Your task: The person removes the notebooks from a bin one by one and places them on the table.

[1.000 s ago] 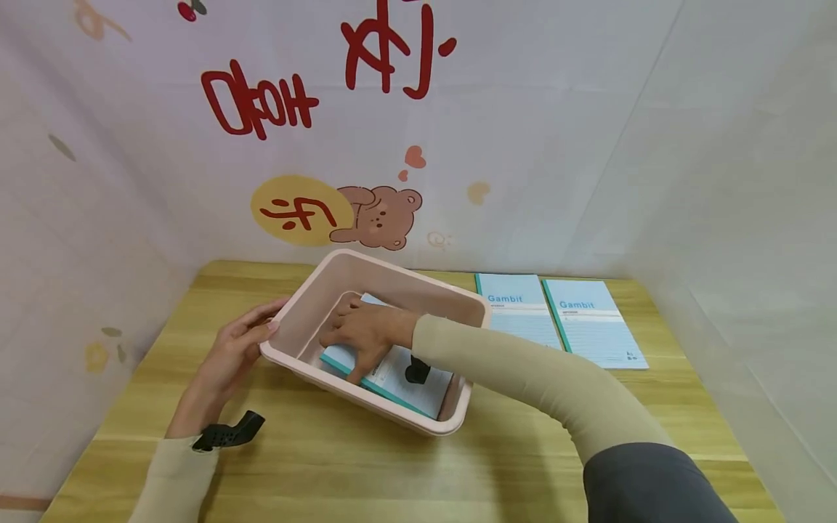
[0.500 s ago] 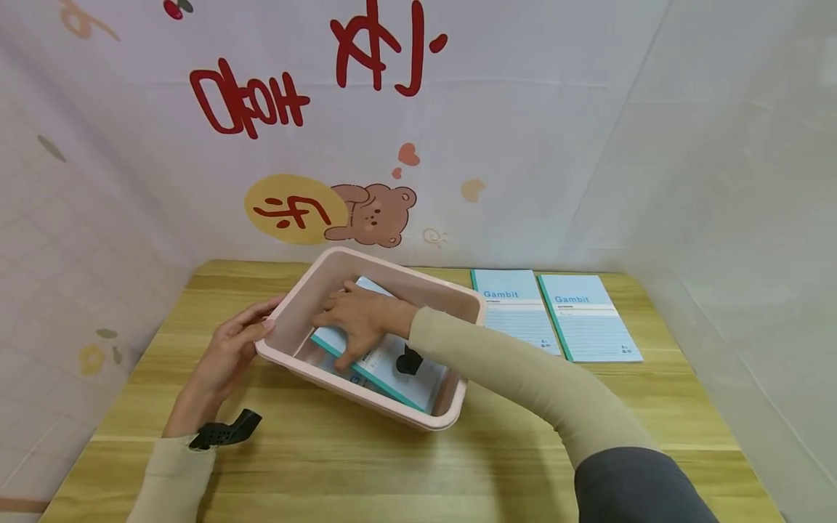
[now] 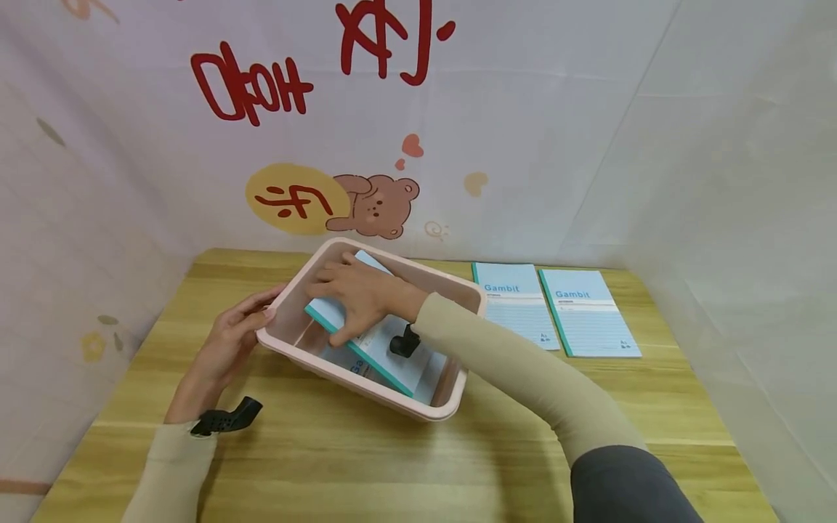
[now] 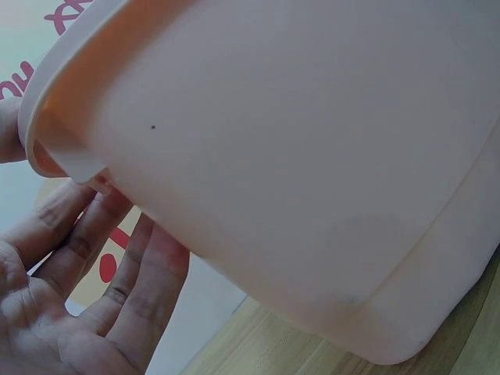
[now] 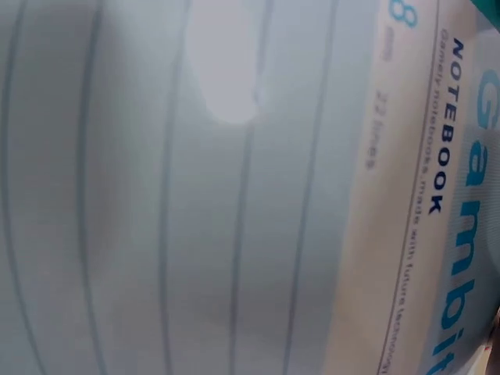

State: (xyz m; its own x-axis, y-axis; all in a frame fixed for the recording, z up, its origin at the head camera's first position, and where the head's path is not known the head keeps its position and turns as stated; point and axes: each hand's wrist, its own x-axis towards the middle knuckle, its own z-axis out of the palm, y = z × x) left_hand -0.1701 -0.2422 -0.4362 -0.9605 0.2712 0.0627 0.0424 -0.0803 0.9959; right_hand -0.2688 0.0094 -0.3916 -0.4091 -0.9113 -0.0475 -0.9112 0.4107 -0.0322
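My left hand (image 3: 229, 338) holds the left end of a pale pink plastic bin (image 3: 314, 372). In the left wrist view its thumb is at the rim and its fingers (image 4: 160, 269) bear against the outer wall. Inside the bin my right hand (image 3: 360, 294) grips a light blue notebook (image 3: 392, 352) with a teal spine, thumb at the spine edge and fingers towards the far edge. The notebook is tilted, its left end raised. Beneath it lies another notebook (image 3: 428, 381), mostly hidden. The right wrist view is filled by the gripped notebook's lined cover (image 5: 211, 195), printed "Gambit".
Two more Gambit notebooks lie side by side on the wooden table (image 3: 314, 465) right of the bin: a nearer one (image 3: 516, 305) partly behind my right sleeve, and a farther one (image 3: 588, 312). A printed white curtain (image 3: 523, 145) encloses the back and sides.
My right hand has raised the upper notebook from the bin's bottom, moving it slightly up and left and uncovering more of the one below. The left hand stays on the bin.
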